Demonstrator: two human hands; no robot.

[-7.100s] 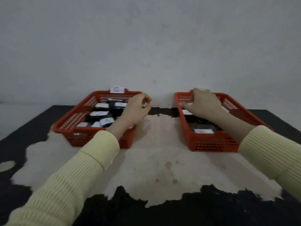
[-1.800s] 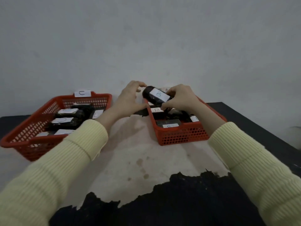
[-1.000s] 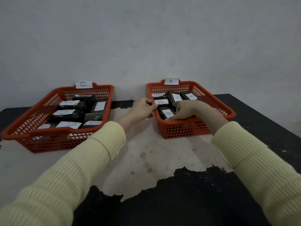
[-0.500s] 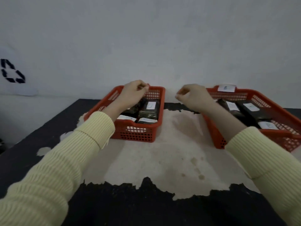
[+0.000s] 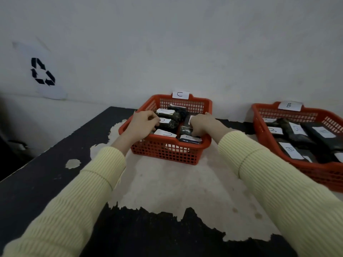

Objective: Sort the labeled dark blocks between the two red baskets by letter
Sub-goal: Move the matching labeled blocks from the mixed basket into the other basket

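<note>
Both hands (image 5: 172, 124) rest among glossy, paper-labelled blocks (image 5: 168, 123).

— What is seen past the work?
— A pale wall (image 5: 185, 43), with a paper (image 5: 39, 71) bearing black recycling arrows.
— And below?
— A black table (image 5: 37, 182), its coating seemingly worn away.

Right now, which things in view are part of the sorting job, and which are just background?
Part of the job:
C basket
B basket
labeled dark blocks
left hand and right hand, both in the C basket

Just there:
recycling sign on the wall
worn black table
</note>
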